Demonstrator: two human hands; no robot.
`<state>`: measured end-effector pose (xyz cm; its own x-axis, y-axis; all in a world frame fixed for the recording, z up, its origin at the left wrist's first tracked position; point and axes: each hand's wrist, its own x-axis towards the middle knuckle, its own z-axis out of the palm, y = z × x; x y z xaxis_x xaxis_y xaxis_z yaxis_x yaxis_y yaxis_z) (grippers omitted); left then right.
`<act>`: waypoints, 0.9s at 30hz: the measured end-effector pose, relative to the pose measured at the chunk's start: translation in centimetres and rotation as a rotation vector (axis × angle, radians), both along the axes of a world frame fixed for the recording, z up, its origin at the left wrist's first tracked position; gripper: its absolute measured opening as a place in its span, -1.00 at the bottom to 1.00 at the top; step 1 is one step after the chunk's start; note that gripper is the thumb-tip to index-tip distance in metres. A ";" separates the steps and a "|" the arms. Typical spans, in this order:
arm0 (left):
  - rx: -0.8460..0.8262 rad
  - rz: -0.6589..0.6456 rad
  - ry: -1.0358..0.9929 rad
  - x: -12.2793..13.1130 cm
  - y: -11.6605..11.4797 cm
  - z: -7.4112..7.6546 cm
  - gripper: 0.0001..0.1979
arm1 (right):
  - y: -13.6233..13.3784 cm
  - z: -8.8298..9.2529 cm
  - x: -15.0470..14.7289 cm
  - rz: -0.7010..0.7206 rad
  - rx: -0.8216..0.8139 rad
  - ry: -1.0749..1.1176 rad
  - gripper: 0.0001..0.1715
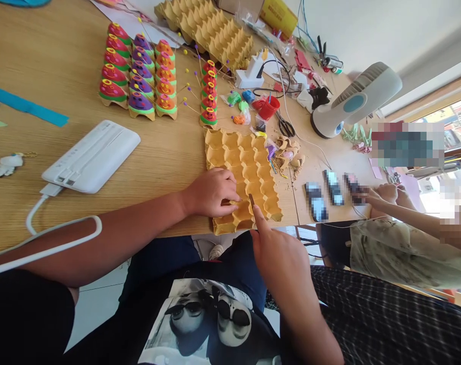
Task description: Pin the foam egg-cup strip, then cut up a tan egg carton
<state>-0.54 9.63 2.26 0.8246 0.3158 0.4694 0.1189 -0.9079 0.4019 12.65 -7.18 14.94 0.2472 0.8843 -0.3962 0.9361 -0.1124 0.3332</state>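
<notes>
A yellow-brown cardboard egg tray (249, 170) lies at the table's near edge, its cups facing up. My left hand (211, 192) grips its left side, fingers bent over the ridges near the front. In my right hand (279, 253) is a small knife (251, 199), the index finger stretched along its back. The dark blade touches the tray near its front, a little right of my left fingers; its handle is hidden in my palm. Behind the tray stands a row of painted red and green egg-carton pieces (208, 96) with smiling faces.
More painted carton rows (142, 83) stand at the back left, before another egg tray (211, 30). A white power bank (91, 156) lies left, its cable crossing my left arm. Scissors (285, 124), carton scraps (289, 152) and a fan (355, 99) are right. Another person's hand (373, 196) reaches toward phones.
</notes>
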 end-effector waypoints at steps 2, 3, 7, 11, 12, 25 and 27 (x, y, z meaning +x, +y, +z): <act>0.008 0.000 0.004 0.0 0.0 0.0 -0.83 | 0.7 -0.2 -0.1 -0.015 -0.003 0.007 -0.30; 0.011 0.001 0.004 0.0 0.0 0.0 -0.83 | 0.9 -0.2 -0.1 -0.021 -0.006 0.007 -0.30; 0.005 0.010 0.007 0.0 0.0 0.0 -0.84 | 0.3 -0.3 0.0 -0.017 -0.002 -0.005 -0.30; -0.004 0.014 0.007 0.0 -0.1 0.0 -0.82 | -1.3 0.0 0.2 0.003 -0.015 -0.010 -0.30; -0.006 0.014 0.006 0.0 -0.1 0.0 -0.82 | -1.5 0.1 0.3 0.001 -0.025 -0.015 -0.31; -0.031 0.006 0.022 0.0 0.0 0.0 -0.80 | -2.3 -0.6 1.5 -0.003 0.048 0.058 -0.30; -0.033 0.005 0.025 0.0 0.0 0.1 -0.80 | -2.7 -0.7 2.1 -0.014 0.065 0.075 -0.31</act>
